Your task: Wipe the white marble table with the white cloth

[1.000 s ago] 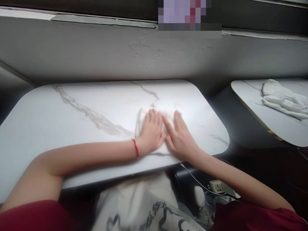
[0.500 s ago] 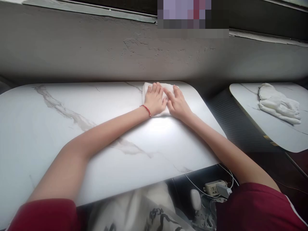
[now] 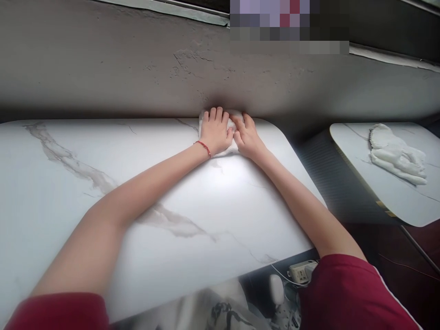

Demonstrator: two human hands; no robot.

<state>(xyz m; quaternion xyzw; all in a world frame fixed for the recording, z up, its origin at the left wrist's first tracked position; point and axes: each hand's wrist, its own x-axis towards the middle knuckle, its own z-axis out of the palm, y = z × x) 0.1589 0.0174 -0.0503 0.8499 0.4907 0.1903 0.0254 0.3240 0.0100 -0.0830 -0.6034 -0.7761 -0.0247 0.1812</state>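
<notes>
Cloth (image 3: 233,147): white, folded, at the back edge of the marbled table (image 3: 237,201), under both hands; contact with the grey wall (image 3: 120,68) cannot be confirmed.
Left hand (image 3: 215,132): palm down on the cloth, fingers extended, grip released.
Left wrist: red bracelet (image 3: 205,147) worn.
Right hand (image 3: 248,136): just beside the left, fingers spread and unclenched over the cloth's right part.
Second table (image 3: 354,146): at right, well apart, bearing a rumpled white fabric (image 3: 397,155).
Near edge: pale socket block (image 3: 299,273) below, white cable alongside.
</notes>
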